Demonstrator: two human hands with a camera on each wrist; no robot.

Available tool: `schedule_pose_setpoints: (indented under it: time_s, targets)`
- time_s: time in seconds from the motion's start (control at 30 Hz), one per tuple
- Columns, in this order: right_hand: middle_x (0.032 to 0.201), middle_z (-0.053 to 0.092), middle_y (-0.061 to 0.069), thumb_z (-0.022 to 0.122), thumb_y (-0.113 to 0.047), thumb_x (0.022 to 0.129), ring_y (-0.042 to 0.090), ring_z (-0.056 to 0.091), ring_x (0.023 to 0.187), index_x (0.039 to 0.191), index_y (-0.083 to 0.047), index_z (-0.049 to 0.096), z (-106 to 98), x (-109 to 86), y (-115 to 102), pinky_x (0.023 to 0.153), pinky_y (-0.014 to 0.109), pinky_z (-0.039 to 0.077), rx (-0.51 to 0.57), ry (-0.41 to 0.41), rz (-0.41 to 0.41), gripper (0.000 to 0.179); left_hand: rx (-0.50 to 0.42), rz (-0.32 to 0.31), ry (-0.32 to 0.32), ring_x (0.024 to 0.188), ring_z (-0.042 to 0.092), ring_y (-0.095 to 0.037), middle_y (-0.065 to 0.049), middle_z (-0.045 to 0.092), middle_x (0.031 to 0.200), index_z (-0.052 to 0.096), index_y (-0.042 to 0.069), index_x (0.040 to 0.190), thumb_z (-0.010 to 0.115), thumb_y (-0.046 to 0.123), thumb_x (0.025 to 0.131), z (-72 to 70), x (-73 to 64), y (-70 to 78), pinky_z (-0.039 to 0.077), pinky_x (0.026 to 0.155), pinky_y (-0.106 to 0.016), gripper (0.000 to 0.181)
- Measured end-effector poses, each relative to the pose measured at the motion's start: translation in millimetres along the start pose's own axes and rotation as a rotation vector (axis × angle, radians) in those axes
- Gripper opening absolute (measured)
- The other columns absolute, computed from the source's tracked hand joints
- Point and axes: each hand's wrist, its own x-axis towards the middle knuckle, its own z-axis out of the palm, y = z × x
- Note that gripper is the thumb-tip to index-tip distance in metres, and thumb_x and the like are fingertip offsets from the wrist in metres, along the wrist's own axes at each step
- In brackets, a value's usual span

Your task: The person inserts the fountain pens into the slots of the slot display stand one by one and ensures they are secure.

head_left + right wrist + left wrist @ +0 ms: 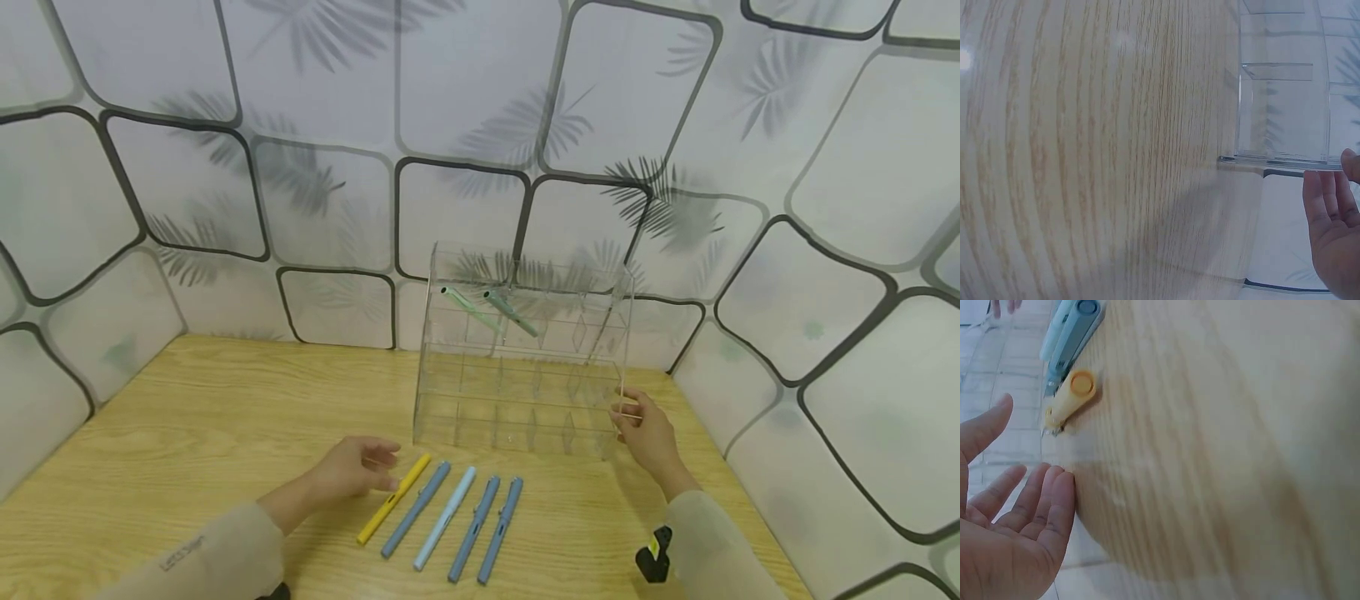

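5 pens point(445, 518) on tbl point(247, 400) in front of rack point(517, 400); ptrnd backdrop point(465, 100) behind.

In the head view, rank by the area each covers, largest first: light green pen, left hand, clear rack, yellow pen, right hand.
1. Clear rack
2. Left hand and right hand: too alike to separate
3. Yellow pen
4. Light green pen, though it lies farther from the camera
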Motion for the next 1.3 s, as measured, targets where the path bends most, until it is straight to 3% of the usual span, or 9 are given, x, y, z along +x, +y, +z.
schedule_pose_setpoints:
  time_s: [0.27, 0.5, 0.7, 0.87, 1.03, 1.13, 1.3]
  targets:
    - [0.118, 0.058, 0.028, 0.057, -0.002, 0.095, 0.037, 0.062, 0.098, 0.136, 0.001, 0.042, 0, 0.0, 1, 0.070, 0.030, 0.057, -0.012, 0.000, -0.004, 0.044, -0.024, 0.013, -0.007, 0.091, 0.061, -0.024, -0.013, 0.063, 0.108, 0.054, -0.010, 0.125, 0.080, 0.005, 0.075, 13.1, 0.5, 0.7, 0.056, 0.066, -0.036, 0.058]
    - [0.119, 0.057, 0.028, 0.057, -0.003, 0.095, 0.037, 0.061, 0.100, 0.137, 0.001, 0.042, 0, 0.2, 0, 0.071, 0.029, 0.057, -0.003, -0.005, 0.006, 0.045, 0.097, 0.038, 0.074, 0.088, 0.061, -0.023, -0.009, 0.065, 0.103, 0.059, -0.009, 0.118, 0.084, 0.003, 0.069, 23.6, 4.1, -1.5, 0.055, 0.075, -0.032, 0.056]
    - [0.118, 0.057, 0.029, 0.057, -0.002, 0.095, 0.037, 0.062, 0.099, 0.137, 0.001, 0.042, 0, -0.5, -1, 0.070, 0.029, 0.057, 0.001, 0.001, -0.005, 0.044, 0.131, 0.040, 0.136, 0.084, 0.061, -0.019, -0.006, 0.064, 0.096, 0.062, -0.008, 0.113, 0.085, -0.001, 0.064, 29.4, 2.7, -0.4, 0.055, 0.073, -0.029, 0.054]
    - [0.119, 0.057, 0.029, 0.057, -0.002, 0.095, 0.037, 0.062, 0.099, 0.137, 0.002, 0.042, -1, -0.8, -1, 0.071, 0.031, 0.057, 0.001, 0.000, -0.007, 0.045, 0.143, 0.077, 0.141, 0.082, 0.061, -0.020, -0.005, 0.064, 0.094, 0.064, -0.009, 0.109, 0.081, -0.009, 0.064, 29.8, 4.6, -2.0, 0.055, 0.071, -0.028, 0.047]
    - [0.119, 0.057, 0.029, 0.057, -0.002, 0.095, 0.037, 0.061, 0.100, 0.138, 0.001, 0.041, 0, -0.7, -1, 0.071, 0.030, 0.057, -0.001, -0.005, 0.005, 0.045, 0.078, 0.055, 0.105, 0.085, 0.062, -0.023, -0.008, 0.066, 0.096, 0.061, -0.013, 0.112, 0.077, -0.011, 0.067, 25.1, 6.2, -3.9, 0.056, 0.071, -0.030, 0.047]
    - [0.120, 0.057, 0.029, 0.057, -0.002, 0.095, 0.037, 0.061, 0.100, 0.138, 0.001, 0.041, 0, -0.7, -1, 0.070, 0.028, 0.057, -0.004, -0.007, 0.012, 0.046, 0.003, -0.009, 0.064, 0.087, 0.061, -0.022, -0.009, 0.066, 0.101, 0.059, -0.011, 0.117, 0.075, -0.008, 0.070, 18.6, 6.6, -2.6, 0.055, 0.069, -0.032, 0.050]
    - [0.119, 0.057, 0.028, 0.057, -0.002, 0.095, 0.037, 0.061, 0.099, 0.137, 0.001, 0.042, 0, -0.5, -1, 0.069, 0.028, 0.057, 0.001, 0.000, 0.012, 0.045, -0.139, -0.078, -0.084, 0.095, 0.059, -0.022, -0.014, 0.060, 0.116, 0.052, -0.008, 0.129, 0.069, -0.003, 0.078, 2.3, 5.9, 4.0, 0.054, 0.074, -0.035, 0.054]
